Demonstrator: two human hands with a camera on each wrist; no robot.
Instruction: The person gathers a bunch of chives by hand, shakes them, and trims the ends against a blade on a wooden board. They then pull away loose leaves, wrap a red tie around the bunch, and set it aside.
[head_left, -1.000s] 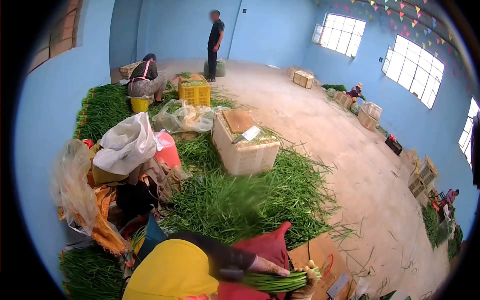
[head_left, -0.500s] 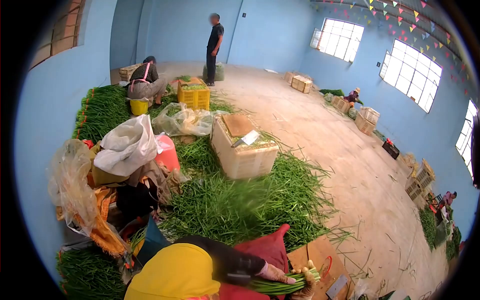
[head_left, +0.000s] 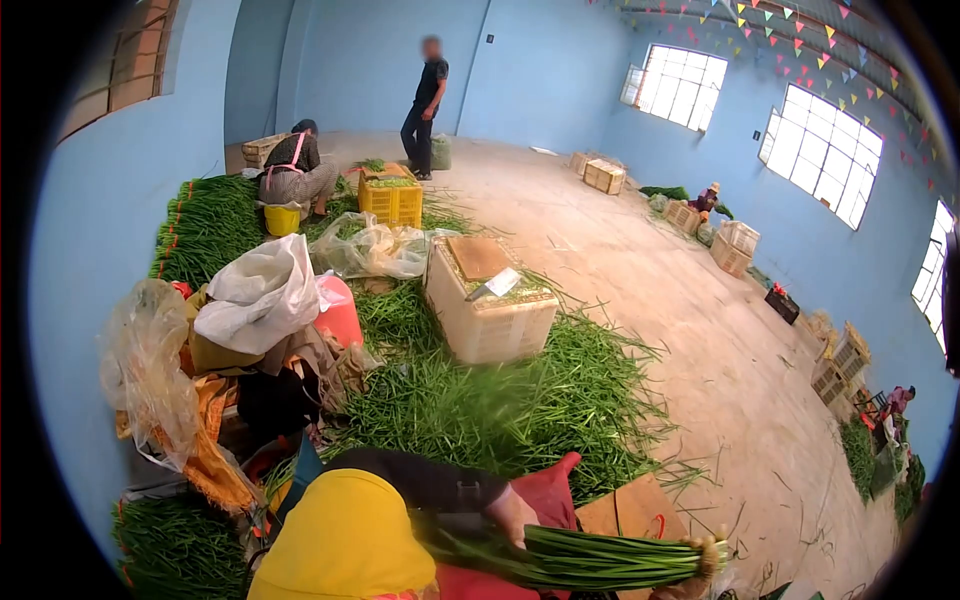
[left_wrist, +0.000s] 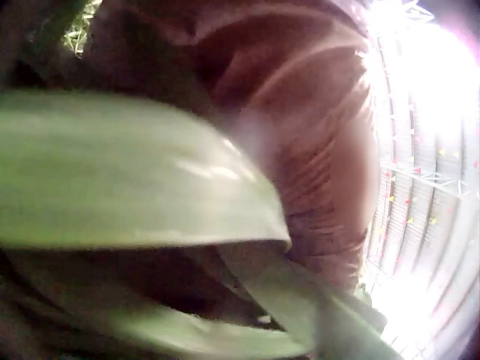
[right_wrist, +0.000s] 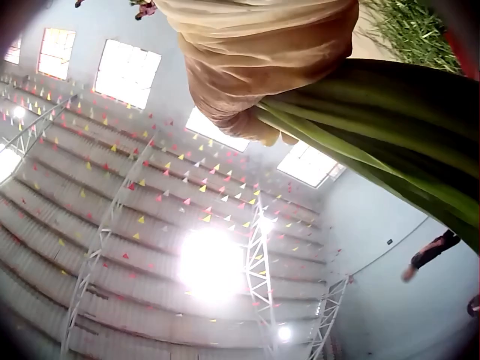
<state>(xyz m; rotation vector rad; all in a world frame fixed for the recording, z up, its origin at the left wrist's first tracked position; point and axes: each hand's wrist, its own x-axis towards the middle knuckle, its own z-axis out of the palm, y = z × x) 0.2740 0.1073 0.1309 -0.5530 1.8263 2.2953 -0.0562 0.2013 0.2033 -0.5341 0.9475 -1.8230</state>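
Note:
A long bundle of green stalks (head_left: 610,560) lies across the front in the head view, pale root ends toward the right. My right hand (head_left: 703,566) grips it near those ends. In the right wrist view, the gloved right hand (right_wrist: 262,60) is curled round the green stalks (right_wrist: 397,135). My left hand (head_left: 515,515), below a black sleeve, holds the leafy part, its fingers bent down over the leaves. Broad, blurred leaves (left_wrist: 127,180) cover much of the left wrist view and hide the left fingertips there.
A brown board (head_left: 635,508) and dark red cloth (head_left: 550,490) lie beside the bundle. Beyond are loose greens (head_left: 450,410) and a pale crate (head_left: 495,325) with a knife on top. Bags stand left; a yellow-covered head (head_left: 345,540) is at the front. Other people are farther off.
The right hand has moved right with the root ends, and the bundle now stretches out longer. The left hand has shifted slightly left and up. The standing person in the background has changed stance.

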